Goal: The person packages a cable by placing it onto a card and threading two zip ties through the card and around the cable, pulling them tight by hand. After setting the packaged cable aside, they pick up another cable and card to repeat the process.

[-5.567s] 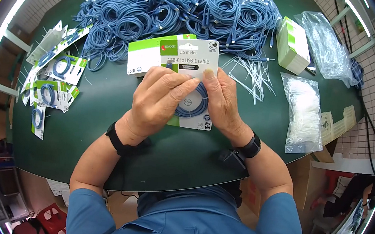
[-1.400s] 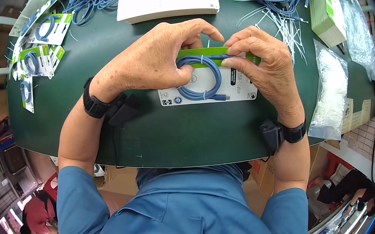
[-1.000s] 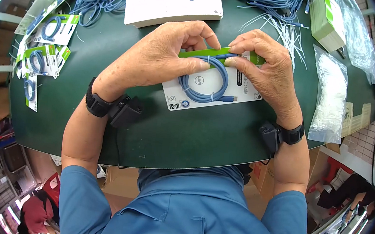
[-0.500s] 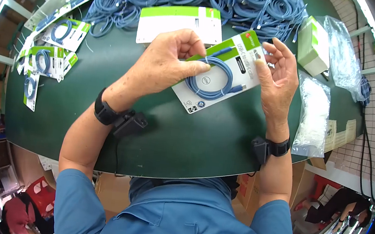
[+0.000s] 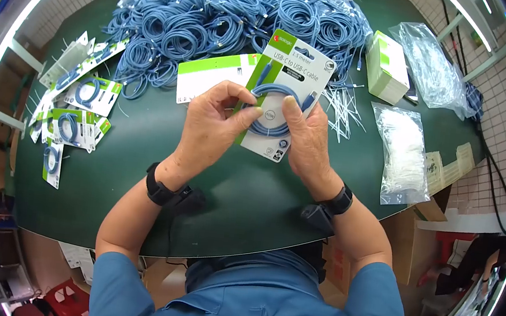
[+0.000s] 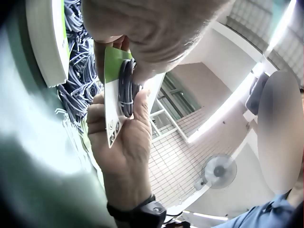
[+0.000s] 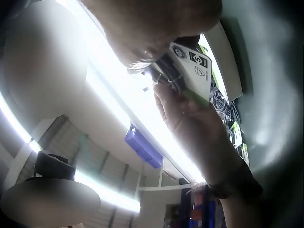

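Observation:
A white and green cardboard backing card (image 5: 307, 64) printed "1.5 meter USB-C to USB-C cable" is held up over the table, tilted slightly. On its front lies a coiled blue USB-C cable (image 5: 271, 89), its two plugs showing on either side of the coil. My right hand (image 5: 312, 145) grips the card at its right edge, thumb pressing on the coil. At the left edge my left hand (image 5: 210, 125) pinches the coil and card between thumb and curled fingers. In the left wrist view the coil (image 6: 126, 90) stands out from the card's face, with the right hand's thumb against it.
Behind lies a large heap of blue cables (image 5: 218, 23). A stack of blank-side cards (image 5: 212, 75) stands in front of it. Finished-looking carded cables (image 5: 75, 106) are piled left. Loose white ties (image 5: 343, 109), a bag of ties (image 5: 404, 153) and another card stack (image 5: 389, 67) are right.
The card has turned from sideways to nearly upright. My right hand, loose at the card's top half a second ago, now grips its right edge. My left hand stays at the coil.

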Tool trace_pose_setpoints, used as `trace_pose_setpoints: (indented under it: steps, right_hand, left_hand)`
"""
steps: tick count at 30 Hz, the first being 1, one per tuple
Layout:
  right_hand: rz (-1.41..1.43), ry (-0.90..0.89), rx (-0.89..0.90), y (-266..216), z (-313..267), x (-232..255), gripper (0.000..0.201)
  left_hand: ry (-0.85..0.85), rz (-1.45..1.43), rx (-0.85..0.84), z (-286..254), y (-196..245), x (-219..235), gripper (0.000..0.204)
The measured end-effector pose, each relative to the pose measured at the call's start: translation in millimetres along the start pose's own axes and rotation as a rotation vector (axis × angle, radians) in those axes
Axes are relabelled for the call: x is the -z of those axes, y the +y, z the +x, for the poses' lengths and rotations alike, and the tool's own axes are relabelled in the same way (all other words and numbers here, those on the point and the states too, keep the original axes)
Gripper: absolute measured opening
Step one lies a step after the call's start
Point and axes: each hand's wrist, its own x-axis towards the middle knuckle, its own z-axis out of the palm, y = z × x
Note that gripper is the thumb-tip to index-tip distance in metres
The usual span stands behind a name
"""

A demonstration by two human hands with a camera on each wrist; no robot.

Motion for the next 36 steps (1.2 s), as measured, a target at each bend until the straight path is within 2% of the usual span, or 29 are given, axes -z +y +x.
trace_pose_setpoints:
  steps: [3,8,12,16,19,23,26,28,32,35,36]
  right_hand:
    - [0.092,0.025,0.026,-9,8,0,0.044]
    - [0.103,0.1,0.074,-14,15,-1,0.042]
    - [0.184,0.189,0.098,-8,15,-3,0.042]
    - [0.209,0.261,0.084,-3,11,1,0.041]
    - [0.189,0.291,0.063,-5,10,7,0.04]
    - [0.117,0.262,0.096,-10,11,13,0.037]
    - [0.074,0.258,-0.029,-5,18,20,0.035]
    - [0.077,0.222,-0.021,-6,22,25,0.036]
    - [0.077,0.111,-0.031,-4,22,29,0.037]
    - [0.063,0.062,-0.05,-4,22,26,0.038]
    - [0.066,0.047,-0.057,-4,22,26,0.039]
  left_hand:
    - [-0.134,0.594,-0.356,-1,20,-4,0.029]
    - [-0.206,0.627,-0.289,4,23,-9,0.036]
    - [-0.19,0.635,-0.314,11,10,-12,0.033]
    - [-0.226,0.632,-0.251,13,-4,-16,0.033]
    - [-0.245,0.694,-0.352,19,-10,-21,0.028]
    - [-0.261,0.672,-0.377,21,-13,-25,0.027]
    - [-0.287,0.694,-0.402,22,-7,-22,0.028]
    - [-0.314,0.705,-0.407,25,-1,-15,0.028]
    - [-0.448,0.815,-0.401,33,15,1,0.025]
    - [-0.555,1.068,-0.528,36,25,4,0.022]
    - [-0.561,1.069,-0.524,37,24,5,0.022]
